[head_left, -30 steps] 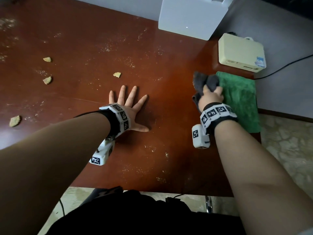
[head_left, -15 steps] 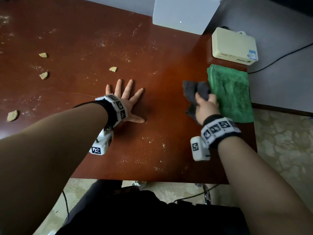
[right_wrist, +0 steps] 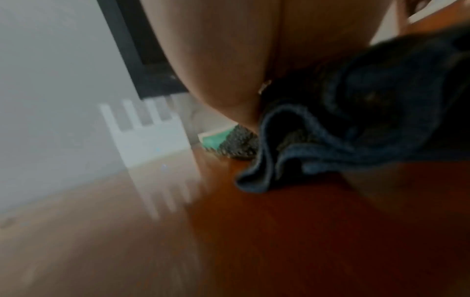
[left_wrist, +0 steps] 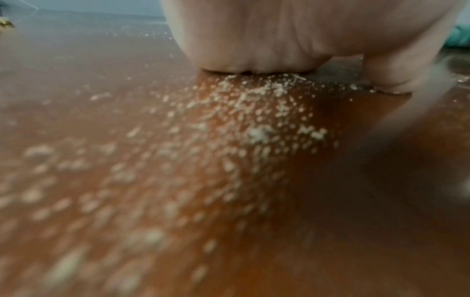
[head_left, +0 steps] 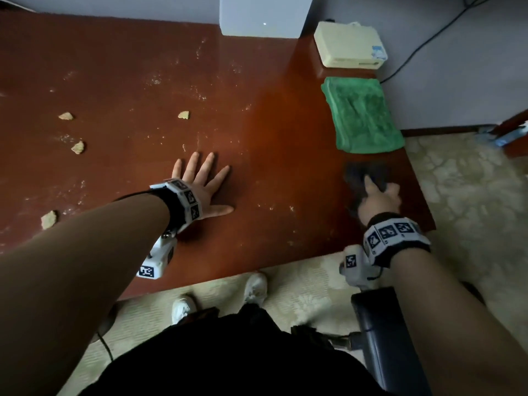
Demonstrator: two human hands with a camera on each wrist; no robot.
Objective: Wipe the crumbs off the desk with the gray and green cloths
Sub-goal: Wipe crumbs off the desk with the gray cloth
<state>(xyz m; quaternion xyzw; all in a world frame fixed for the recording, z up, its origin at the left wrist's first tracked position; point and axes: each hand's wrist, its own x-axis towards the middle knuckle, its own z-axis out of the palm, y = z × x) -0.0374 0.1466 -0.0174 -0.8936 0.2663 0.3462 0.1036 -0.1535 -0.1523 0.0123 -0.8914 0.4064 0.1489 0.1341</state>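
My right hand grips the bunched gray cloth low on the red-brown desk, near its front right corner. In the right wrist view the gray cloth hangs in folds under my palm and touches the wood. The folded green cloth lies flat just beyond it by the right edge. My left hand rests flat on the desk middle, fingers spread. Fine crumbs lie scattered at its palm heel. Larger crumb pieces sit on the left part of the desk.
A white box and a cream device stand at the back of the desk against the wall. A dark chair seat is beside my right forearm. Pale patterned floor lies past the right edge.
My right hand has dragged the gray cloth from beside the green cloth toward the near right corner. The head view has pulled back. The left hand has stayed flat in place.
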